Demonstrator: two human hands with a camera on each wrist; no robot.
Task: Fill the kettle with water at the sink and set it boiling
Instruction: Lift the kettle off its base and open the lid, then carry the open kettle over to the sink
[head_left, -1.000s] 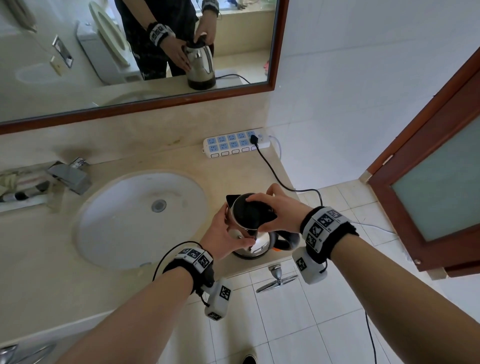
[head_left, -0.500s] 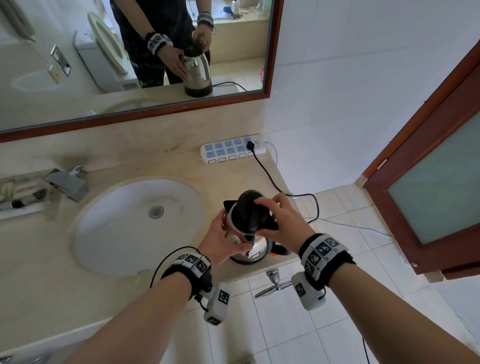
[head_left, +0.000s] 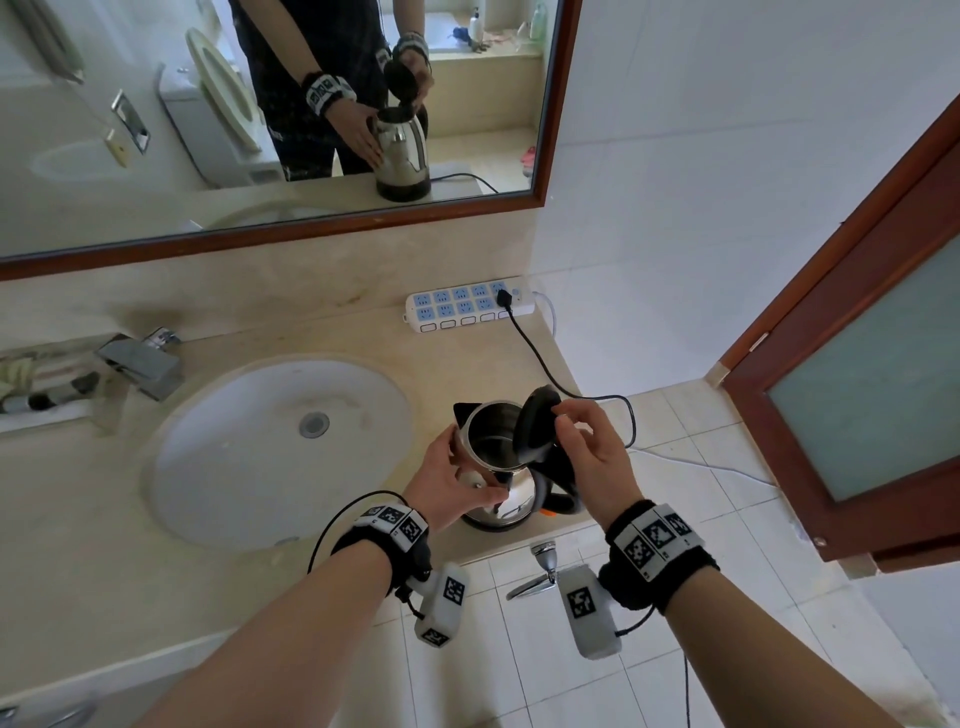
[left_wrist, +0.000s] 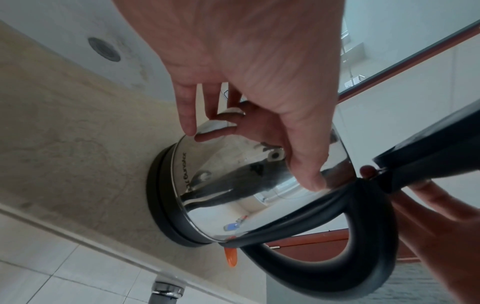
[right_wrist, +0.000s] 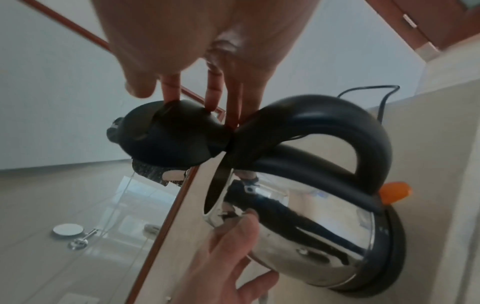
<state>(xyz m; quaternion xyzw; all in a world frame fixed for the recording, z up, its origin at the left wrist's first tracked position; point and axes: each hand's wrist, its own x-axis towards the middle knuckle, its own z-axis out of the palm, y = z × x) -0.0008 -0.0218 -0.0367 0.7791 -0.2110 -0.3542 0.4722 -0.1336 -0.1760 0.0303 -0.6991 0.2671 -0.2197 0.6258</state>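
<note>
A steel kettle (head_left: 511, 501) with a black handle (right_wrist: 363, 133) stands on its black base (left_wrist: 161, 201) at the counter's front right edge. Its hinged black lid (head_left: 535, 421) is swung up, so the bare inside shows. My left hand (head_left: 452, 473) wraps the kettle's body (left_wrist: 233, 195), thumb and fingers on the steel. My right hand (head_left: 566, 421) holds the raised lid (right_wrist: 168, 135) by the fingertips (right_wrist: 171, 88). An orange switch (left_wrist: 231, 257) sticks out below the handle. The white sink (head_left: 249, 467) and chrome faucet (head_left: 140, 364) lie to the left.
A white power strip (head_left: 467, 306) sits against the back wall, and a black cord (head_left: 540, 364) runs from it toward the kettle. A mirror (head_left: 260, 104) hangs above the counter. A wooden door (head_left: 857, 364) stands at the right. Tiled floor lies below the counter edge.
The lid was closed under my right hand; it has now swung up and open. My left hand has stayed on the kettle body.
</note>
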